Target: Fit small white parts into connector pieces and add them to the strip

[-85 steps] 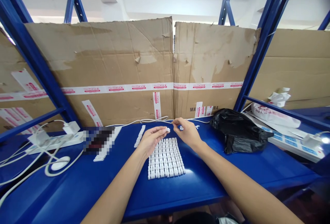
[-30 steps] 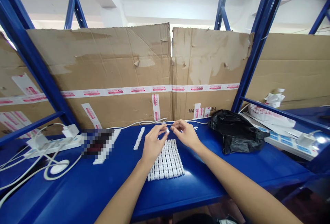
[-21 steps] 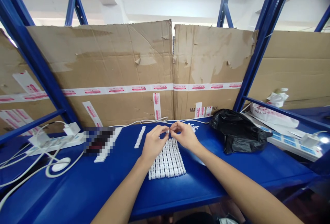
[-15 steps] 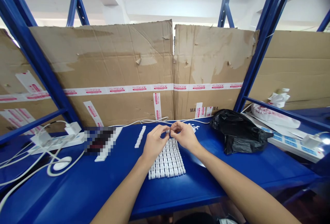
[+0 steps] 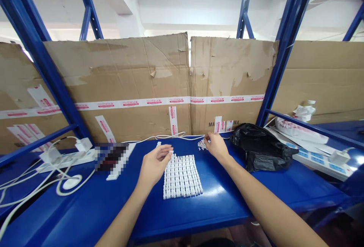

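Rows of small white plastic pieces (image 5: 183, 177) lie side by side in a block on the blue table. My left hand (image 5: 155, 162) is over the block's upper left corner, thumb and fingers closed on a small white plastic piece (image 5: 171, 152) at their tips. Farther back and to the right, my right hand (image 5: 216, 145) reaches to a loose pile of tiny white parts (image 5: 201, 145). Its fingertips are pinched together at the pile's edge; what lies between them is too small to make out. Behind my left hand, a separate white strip (image 5: 158, 144) is mostly hidden.
A black plastic bag (image 5: 263, 148) sits to the right. Power strips (image 5: 68, 160) with chargers and white cables are at the left, others at the far right. Cardboard sheets (image 5: 127, 76) stand along the back between blue metal posts. A pixelated dark object (image 5: 112, 158) lies left.
My hands were together above the block's far edge and have parted. The right one has gone right to the loose pile; the left one has drawn back to the left.
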Action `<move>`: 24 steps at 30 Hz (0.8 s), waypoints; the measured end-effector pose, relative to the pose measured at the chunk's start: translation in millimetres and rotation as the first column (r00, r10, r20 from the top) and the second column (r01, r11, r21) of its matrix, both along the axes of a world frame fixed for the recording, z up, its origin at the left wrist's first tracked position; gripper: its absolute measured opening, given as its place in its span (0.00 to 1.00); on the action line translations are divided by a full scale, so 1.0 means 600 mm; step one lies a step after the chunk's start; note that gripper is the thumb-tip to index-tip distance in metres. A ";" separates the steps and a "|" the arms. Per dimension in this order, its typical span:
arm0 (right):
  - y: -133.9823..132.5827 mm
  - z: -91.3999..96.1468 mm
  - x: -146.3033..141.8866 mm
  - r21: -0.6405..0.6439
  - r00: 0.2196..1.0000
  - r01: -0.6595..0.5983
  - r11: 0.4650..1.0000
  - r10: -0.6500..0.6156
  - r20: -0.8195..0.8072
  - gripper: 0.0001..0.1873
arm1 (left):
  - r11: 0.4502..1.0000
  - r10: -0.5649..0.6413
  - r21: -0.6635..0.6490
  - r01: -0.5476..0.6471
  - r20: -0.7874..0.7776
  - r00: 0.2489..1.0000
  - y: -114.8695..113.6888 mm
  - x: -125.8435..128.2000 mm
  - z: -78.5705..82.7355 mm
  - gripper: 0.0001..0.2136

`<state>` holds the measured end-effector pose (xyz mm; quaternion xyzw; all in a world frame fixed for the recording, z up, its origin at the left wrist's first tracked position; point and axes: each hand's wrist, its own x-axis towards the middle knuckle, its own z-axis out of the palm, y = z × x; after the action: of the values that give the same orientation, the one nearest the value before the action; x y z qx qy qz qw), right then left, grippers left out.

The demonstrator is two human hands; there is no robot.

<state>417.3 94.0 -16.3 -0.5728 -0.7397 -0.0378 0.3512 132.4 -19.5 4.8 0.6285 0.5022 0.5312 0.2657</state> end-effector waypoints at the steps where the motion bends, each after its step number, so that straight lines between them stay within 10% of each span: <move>1: 0.001 -0.001 0.000 0.013 1.000 -0.009 1.000 0.009 0.013 0.05 | 0.999 0.001 -0.047 -0.002 -0.012 1.000 -0.010 -0.023 -0.007 0.14; 7: 0.008 -0.004 -0.009 -0.032 0.997 -0.050 0.998 0.052 0.050 0.07 | 0.969 0.085 -0.220 -0.116 -0.148 0.985 -0.045 -0.137 -0.044 0.20; 16: 0.006 -0.007 -0.010 -0.078 0.994 -0.095 0.992 0.098 0.040 0.06 | 0.938 0.246 -0.159 -0.307 -0.318 0.916 -0.026 -0.153 -0.041 0.17; 24: -0.039 -0.009 -0.076 -0.009 0.833 -0.554 0.833 0.553 -0.029 0.12 | 0.932 0.248 -0.161 -0.323 -0.363 0.898 -0.012 -0.150 -0.041 0.17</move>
<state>371.8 70.5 -21.7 -0.3379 -0.8696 0.0787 0.3514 42.2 -26.8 -20.0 0.5960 0.6825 0.3910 0.1618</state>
